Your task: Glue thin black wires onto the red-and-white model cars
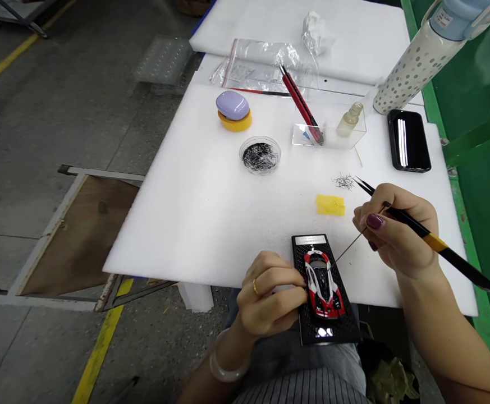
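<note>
A red, white and black model car (324, 285) sits on a black display base (307, 331) at the table's front edge. My left hand (272, 292) is closed on the left side of this base, its fingertips beside the car. Pinched in my right hand (400, 230) is a thin dark rod (349, 247), whose tip reaches the car's right side near the cabin. The same hand also keeps hold of black tweezers (459, 258) with a yellow band, their points facing the small pile of fine black bristle-like pieces (344, 181).
Yellow tape (330, 205) lies behind the car. Farther back are a round dish (260, 156) of black pieces, a lilac-and-yellow case (233, 109), a clear tray (303, 136) with a red cutter (299, 104) and small bottle (349, 120), a phone-like device (408, 140) and a dotted bottle (417, 67).
</note>
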Tool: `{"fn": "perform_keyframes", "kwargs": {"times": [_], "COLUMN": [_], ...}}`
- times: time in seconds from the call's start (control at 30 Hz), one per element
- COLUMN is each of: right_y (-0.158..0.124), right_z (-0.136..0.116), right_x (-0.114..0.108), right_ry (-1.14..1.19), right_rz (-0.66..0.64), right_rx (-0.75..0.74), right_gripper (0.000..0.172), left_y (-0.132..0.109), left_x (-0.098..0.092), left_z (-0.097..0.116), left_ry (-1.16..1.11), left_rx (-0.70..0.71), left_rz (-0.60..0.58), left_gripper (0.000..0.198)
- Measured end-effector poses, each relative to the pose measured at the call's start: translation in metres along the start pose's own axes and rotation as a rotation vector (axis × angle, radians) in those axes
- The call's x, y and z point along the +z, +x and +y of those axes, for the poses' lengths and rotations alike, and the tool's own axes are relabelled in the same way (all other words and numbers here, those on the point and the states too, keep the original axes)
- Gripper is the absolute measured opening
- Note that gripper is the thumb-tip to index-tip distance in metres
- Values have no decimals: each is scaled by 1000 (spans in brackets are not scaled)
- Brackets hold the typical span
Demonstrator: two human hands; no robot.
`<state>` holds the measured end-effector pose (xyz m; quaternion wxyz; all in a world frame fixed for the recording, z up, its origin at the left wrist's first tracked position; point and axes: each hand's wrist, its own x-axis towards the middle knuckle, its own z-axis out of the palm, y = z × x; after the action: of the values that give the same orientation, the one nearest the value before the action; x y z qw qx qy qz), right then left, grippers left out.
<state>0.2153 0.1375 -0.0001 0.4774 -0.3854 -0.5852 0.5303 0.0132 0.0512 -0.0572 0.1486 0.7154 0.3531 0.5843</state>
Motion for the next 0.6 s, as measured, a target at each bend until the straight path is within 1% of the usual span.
{"fn": "perform_keyframes", "kwargs": {"times": [0.1,0.4,0.47,0.53,0.57,0.6], "right_y": [-1,-2,-1,2,5,10], "right_z": [-1,-1,-6,-17,-25,-34], "right_x": [-1,0,-3,-12,-18,-25], "right_ry": [2,26,28,-77,-182,-315], "right_rz": [-6,1,62,174,256,348], "right_rx": [-2,-1,-34,-105,-184,-293], "right_gripper": [21,20,20,21,21,20], "left_y": [-1,-1,-2,-2,-2,-1], "left_x": [0,1,2,2,2,2], "left_z": [1,-2,-3,-4,-5,-5], "left_ry": [3,-25,-30,-39,-45,-51], "left_rx": [-5,16,28,42,48,52], "left_rz": [-16,-5,2,16,19,19], "left_gripper": [14,14,14,13,13,13]}}
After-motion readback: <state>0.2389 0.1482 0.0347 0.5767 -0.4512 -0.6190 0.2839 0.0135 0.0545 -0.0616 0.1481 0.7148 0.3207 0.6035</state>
